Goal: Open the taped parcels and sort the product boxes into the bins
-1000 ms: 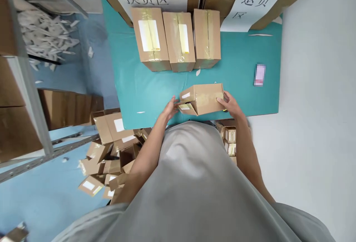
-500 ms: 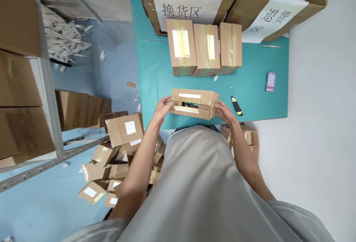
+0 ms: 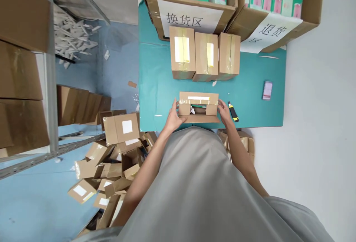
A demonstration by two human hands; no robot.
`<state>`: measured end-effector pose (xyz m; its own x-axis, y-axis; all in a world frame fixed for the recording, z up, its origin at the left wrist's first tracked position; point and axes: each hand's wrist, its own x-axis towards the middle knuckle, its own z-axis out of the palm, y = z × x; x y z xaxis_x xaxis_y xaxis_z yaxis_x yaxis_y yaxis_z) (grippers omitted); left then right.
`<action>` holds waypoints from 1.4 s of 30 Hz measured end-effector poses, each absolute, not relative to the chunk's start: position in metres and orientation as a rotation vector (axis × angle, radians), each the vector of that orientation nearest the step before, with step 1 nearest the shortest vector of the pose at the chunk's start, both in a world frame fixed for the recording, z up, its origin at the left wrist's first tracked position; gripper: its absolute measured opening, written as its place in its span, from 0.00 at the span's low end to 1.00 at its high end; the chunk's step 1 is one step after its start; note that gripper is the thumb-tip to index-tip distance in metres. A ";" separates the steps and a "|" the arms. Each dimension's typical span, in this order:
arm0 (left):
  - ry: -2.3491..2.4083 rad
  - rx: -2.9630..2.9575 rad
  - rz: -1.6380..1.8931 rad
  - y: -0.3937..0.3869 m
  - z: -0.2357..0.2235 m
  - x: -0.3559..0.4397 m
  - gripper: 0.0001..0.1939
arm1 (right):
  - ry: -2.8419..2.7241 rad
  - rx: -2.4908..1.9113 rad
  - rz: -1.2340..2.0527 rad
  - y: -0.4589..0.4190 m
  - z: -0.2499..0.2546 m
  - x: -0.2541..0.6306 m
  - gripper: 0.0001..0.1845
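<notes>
A small cardboard box (image 3: 198, 95) lies at the table's near edge, its top flaps parted along the middle. Through the opening I see something green and a bit of white, mostly hidden by the inner flaps. My left hand (image 3: 174, 118) grips the box's left end, thumb on the near flap and fingers up along the side. On the right end, my right hand (image 3: 224, 111) holds the box with its fingers against the side. Just right of that hand lies a black and yellow box cutter (image 3: 233, 111).
Three taped cardboard boxes (image 3: 206, 56) stand in a row farther back on the green table (image 3: 155, 101). Behind them are two large labelled cartons (image 3: 228, 10) of green packages. A blurred small item (image 3: 267, 90) lies right. Opened boxes (image 3: 111, 171) pile up on the floor left.
The box's top flaps have opened wider, the near flap folding toward me. My left hand has shifted right and nearer with the box. The camera view has moved slightly.
</notes>
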<state>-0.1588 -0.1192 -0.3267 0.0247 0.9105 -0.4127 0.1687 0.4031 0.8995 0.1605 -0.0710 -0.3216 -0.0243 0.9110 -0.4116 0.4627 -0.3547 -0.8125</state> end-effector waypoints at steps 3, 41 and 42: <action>1.502 1.062 0.768 -0.121 -0.324 -0.158 0.70 | -1.220 -1.837 1.331 -0.066 -0.327 0.178 0.53; 1.897 1.134 0.763 -0.120 -0.304 -0.106 0.57 | -2.575 -1.739 0.701 -0.034 -0.287 0.114 0.22; 1.887 1.055 0.794 -0.121 -0.303 -0.111 0.54 | -2.634 -1.695 0.723 -0.045 -0.285 0.109 0.21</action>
